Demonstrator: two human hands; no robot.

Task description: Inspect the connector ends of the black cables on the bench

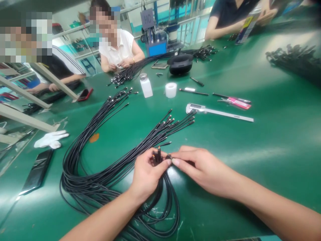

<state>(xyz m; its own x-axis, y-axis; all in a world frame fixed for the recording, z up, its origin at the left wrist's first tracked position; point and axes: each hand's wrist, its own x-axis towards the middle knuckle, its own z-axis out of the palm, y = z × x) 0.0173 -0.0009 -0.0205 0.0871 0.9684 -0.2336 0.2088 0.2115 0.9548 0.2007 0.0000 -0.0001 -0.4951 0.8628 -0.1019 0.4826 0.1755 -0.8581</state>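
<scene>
While our left hand [146, 174] grips a few cable ends [156, 155], our right hand [203, 169] pinches one, leaving many cables [173, 124] untouched.

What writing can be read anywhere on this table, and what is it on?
"HC" on the grey sign atop the blue machine at the far edge.
The can with a yellow label near the far right: print too blurred to read.
The pink tool card: print too small to read.
The caliper display: no digits legible.
The white bottle and tape roll: no text visible.
</scene>
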